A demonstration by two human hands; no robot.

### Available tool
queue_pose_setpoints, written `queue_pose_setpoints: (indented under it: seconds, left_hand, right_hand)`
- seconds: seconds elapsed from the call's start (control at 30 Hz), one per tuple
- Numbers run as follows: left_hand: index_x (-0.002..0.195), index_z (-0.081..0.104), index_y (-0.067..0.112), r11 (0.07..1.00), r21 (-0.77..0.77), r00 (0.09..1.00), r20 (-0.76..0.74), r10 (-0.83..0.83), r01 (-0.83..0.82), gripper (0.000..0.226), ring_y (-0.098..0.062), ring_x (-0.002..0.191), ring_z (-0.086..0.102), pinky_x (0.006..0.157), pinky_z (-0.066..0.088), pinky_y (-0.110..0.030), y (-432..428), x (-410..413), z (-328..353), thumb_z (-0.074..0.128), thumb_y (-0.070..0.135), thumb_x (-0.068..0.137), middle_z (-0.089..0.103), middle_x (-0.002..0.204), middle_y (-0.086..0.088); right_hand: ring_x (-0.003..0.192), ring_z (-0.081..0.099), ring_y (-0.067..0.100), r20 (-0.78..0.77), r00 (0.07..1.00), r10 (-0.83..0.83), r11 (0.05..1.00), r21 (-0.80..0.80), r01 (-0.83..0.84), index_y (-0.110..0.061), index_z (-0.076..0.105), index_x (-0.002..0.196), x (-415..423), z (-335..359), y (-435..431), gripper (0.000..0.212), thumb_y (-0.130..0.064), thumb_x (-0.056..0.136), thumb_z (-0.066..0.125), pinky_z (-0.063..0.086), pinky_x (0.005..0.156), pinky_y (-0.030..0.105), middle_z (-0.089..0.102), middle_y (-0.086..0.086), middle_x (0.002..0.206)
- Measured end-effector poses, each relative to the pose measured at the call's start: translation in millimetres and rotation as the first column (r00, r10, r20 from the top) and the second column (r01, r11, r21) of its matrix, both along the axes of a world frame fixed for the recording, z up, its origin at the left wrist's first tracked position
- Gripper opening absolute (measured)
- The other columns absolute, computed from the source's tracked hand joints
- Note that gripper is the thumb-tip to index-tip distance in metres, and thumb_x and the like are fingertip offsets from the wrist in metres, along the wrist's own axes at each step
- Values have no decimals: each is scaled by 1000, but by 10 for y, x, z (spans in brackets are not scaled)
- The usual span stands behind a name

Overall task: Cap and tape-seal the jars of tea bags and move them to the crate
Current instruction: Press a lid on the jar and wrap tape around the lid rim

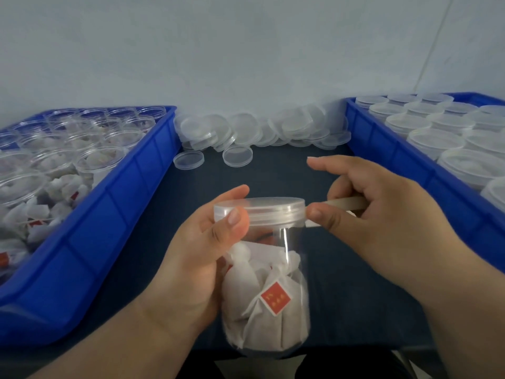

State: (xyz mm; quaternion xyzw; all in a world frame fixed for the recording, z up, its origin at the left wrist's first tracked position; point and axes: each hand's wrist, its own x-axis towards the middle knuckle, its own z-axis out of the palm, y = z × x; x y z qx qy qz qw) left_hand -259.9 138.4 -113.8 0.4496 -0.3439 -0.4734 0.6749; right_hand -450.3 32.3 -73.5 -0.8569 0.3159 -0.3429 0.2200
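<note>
Sealing stage, to judge by the grips. Lid [262, 207] already seated on the jar [270, 283]; no tape yet discernible around the seam, though clear film would be hard to make out.

Left hand [207, 255]: fingers curled round the neck of the jar, thumb laid against the lid's rim, a firm hold. Jar upright, apparently lifted off the dark table [300, 165], about half full of white tea bags [262, 310], one with a red tag facing the camera.

Right hand [377, 209]: thumb pressing the end of a pale strip of tape [347, 203] against the right side of the lid, lower fingers curled over the strip, index finger straight and free. Roll not visible — cannot tell whether one sits in the palm.

Left of the jar: blue crate of open jars [123, 192], uncapped and awaiting lids. Right of the jar: blue crate of capped jars [396, 149], the likely destination, with room not confirmed from this angle. Beyond the jar: heap of loose lids [246, 129] against the wall.

Next move, as a judgement: turn the jar with the left hand while feeding tape under steady tension, keeping the strip centred on the lid-to-glass seam, then tear off and press down the tail. Risk of a skewed or wrinkled wrap if the thumb lifts early.
</note>
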Motion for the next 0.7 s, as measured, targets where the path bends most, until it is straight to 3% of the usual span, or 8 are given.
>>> queue_pose_setpoints:
  seconds: [0.1,0.23,0.37,0.47,0.57,0.63,0.7]
  left_hand:
    - [130,65,18,1000,-4,999,34,-27,27,115,-30,111,71,96,57,-49,3,42,12,96,63,29,73,121,-12]
    - [125,71,23,988,37,986,61,-152,150,99,-31,118,68,94,58,-48,27,110,4,95,65,37,72,126,-11]
    - [133,58,27,994,75,963,252,-92,76,121,-19,121,66,102,50,-44,-12,77,-4,91,75,28,72,125,5]
    - [132,63,33,999,36,972,236,-23,15,110,-9,124,63,109,45,-45,-34,78,-13,93,71,33,66,133,18]
    - [137,53,43,999,53,966,257,-13,0,117,-3,118,65,96,55,-36,-47,37,-30,93,73,31,68,124,24]
    - [125,56,55,996,70,948,315,37,-62,107,1,106,69,76,59,-20,-60,5,-44,90,78,27,70,112,28]
    - [115,62,56,992,77,945,318,75,-104,95,1,96,71,69,58,-17,-69,14,-42,87,80,27,71,104,26]
  right_hand:
    - [84,56,-4,-21,1000,-1,999,-33,0,-49,48,134,55,-50,10,63,-72,76,47,39,72,3,58,-16,83]
    - [80,55,2,-57,998,-13,994,-114,7,-37,47,140,123,-108,60,61,-65,87,42,42,64,12,55,-16,75]
    - [75,53,-1,-65,996,-58,986,-158,47,-30,49,141,135,-116,83,63,-63,89,39,38,66,13,54,-18,77]
    - [73,51,1,-71,994,-87,974,-216,70,-26,52,139,116,-113,109,60,-60,90,42,38,69,20,52,-20,79]
    - [77,48,3,-106,985,-137,952,-290,101,-25,54,138,136,-107,162,59,-58,91,43,38,74,29,48,-21,80]
    - [75,50,4,-138,980,-142,945,-312,93,-27,54,137,152,-105,197,56,-57,91,44,40,72,29,48,-21,77]
    - [69,51,1,-169,980,-105,967,-248,61,-38,51,137,138,-61,211,55,-61,87,44,40,67,22,51,-20,71]
